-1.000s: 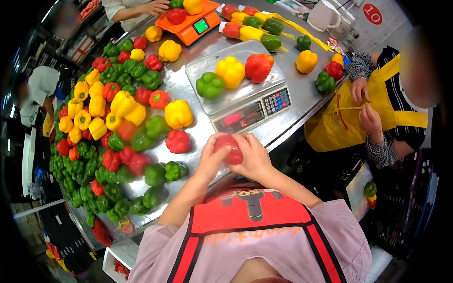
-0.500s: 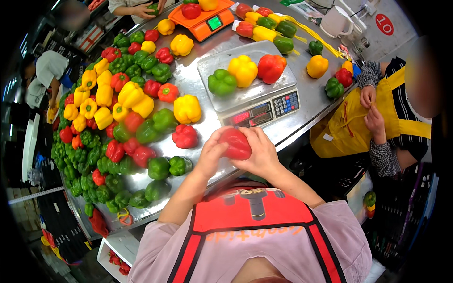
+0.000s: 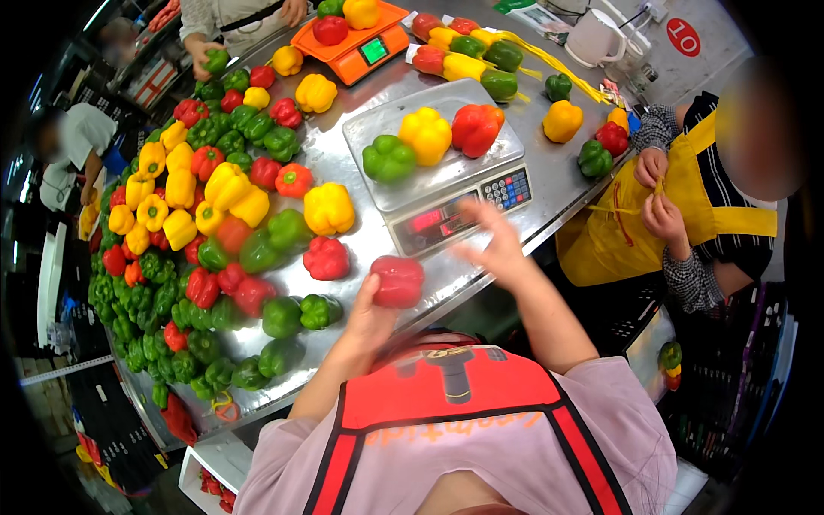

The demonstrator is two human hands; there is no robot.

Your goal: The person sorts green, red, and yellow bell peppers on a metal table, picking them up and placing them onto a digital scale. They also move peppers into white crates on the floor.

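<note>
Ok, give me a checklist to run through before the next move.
1. Left grip holding a red pepper: ok.
2. Right grip empty, fingers spread: ok.
3. Right grip clear of the scale's front panel: cannot tell; fingers overlap it in view.
4. Green pepper, yellow pepper and another red pepper on the scale pan: ok.
5. Red-lit display readable: not ok, blurred.
6. Yellow-aproned co-worker's hands away from the scale: ok.

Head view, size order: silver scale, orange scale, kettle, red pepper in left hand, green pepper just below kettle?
1. Silver scale
2. Orange scale
3. Kettle and held red pepper: unranked, look alike, pepper nearer camera
4. Green pepper
</note>
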